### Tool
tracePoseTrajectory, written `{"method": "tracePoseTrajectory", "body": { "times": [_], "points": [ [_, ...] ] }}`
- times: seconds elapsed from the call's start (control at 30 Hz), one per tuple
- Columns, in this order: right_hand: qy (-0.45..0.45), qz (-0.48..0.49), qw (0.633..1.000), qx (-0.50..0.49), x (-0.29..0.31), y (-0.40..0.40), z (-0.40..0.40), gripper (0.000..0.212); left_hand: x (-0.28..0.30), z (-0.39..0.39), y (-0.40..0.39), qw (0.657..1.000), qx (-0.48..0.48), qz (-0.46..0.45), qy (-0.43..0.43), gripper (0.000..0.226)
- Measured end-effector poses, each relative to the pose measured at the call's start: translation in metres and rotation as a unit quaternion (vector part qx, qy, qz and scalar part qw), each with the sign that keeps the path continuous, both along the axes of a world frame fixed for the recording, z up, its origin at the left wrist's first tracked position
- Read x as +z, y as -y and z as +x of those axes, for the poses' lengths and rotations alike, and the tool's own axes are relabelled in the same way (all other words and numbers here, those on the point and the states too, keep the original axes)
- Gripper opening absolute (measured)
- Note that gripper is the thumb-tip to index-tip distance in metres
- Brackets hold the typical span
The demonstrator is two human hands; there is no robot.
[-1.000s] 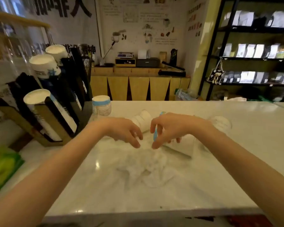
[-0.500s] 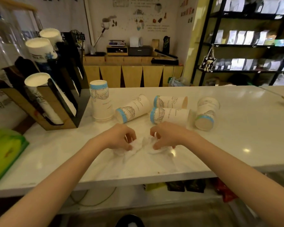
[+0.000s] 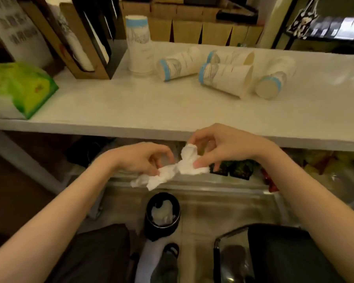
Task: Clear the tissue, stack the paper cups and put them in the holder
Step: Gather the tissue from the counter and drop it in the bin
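A crumpled white tissue (image 3: pixel 173 170) hangs in front of the counter edge, pinched by my left hand (image 3: pixel 143 158) at its lower left and my right hand (image 3: pixel 219 146) at its upper right. Directly below stands a small black bin (image 3: pixel 161 216) with white paper inside. On the white counter (image 3: pixel 131 107) an upside-down stack of paper cups (image 3: pixel 139 45) stands upright. Several blue-banded cups lie on their sides to its right, among them one (image 3: pixel 179 64) near the stack, one (image 3: pixel 226 77) in the middle and one (image 3: pixel 274 80) furthest right. The black-and-brown cup holder (image 3: pixel 86 37) sits at the back left.
A green tissue packet (image 3: pixel 23 88) lies at the counter's left end. Under the counter is a shelf with dark packets (image 3: pixel 237 170). A chair frame (image 3: pixel 219 254) and my dark-clothed legs fill the bottom of the view. Shelving stands at the far right.
Both hands gathered the tissue off the counter and drew it back past the front edge, over the bin. The camera has tilted down. The cups have not moved.
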State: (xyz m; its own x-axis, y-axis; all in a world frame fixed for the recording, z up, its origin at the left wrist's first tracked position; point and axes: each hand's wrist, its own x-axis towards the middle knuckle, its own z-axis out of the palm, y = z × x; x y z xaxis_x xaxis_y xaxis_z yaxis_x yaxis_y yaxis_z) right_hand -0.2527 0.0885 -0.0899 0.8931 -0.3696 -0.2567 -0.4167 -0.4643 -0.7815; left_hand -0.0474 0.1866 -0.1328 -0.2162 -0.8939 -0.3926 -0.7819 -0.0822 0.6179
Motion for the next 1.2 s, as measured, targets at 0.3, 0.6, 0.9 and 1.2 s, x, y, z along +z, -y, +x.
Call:
{"method": "tracePoseTrajectory", "body": {
  "times": [0.3,0.6,0.9,1.2],
  "points": [
    [-0.117,0.023,0.987,-0.111,-0.203,-0.008,0.013,0.038,-0.178,-0.005,-0.022,0.974,0.221,0.051,-0.011,0.030],
    [-0.129,0.050,0.953,-0.269,-0.479,-0.006,0.056,0.024,-0.427,-0.013,-0.018,0.914,0.400,0.061,-0.030,0.033],
    [-0.132,0.070,0.958,-0.246,-0.676,0.038,0.094,0.052,-0.627,0.013,0.033,0.922,0.382,0.059,0.005,0.043],
    [-0.158,0.111,0.960,-0.203,-0.669,0.041,0.101,0.071,-0.612,0.014,0.027,0.909,0.397,0.101,-0.075,0.052]
  ]
}}
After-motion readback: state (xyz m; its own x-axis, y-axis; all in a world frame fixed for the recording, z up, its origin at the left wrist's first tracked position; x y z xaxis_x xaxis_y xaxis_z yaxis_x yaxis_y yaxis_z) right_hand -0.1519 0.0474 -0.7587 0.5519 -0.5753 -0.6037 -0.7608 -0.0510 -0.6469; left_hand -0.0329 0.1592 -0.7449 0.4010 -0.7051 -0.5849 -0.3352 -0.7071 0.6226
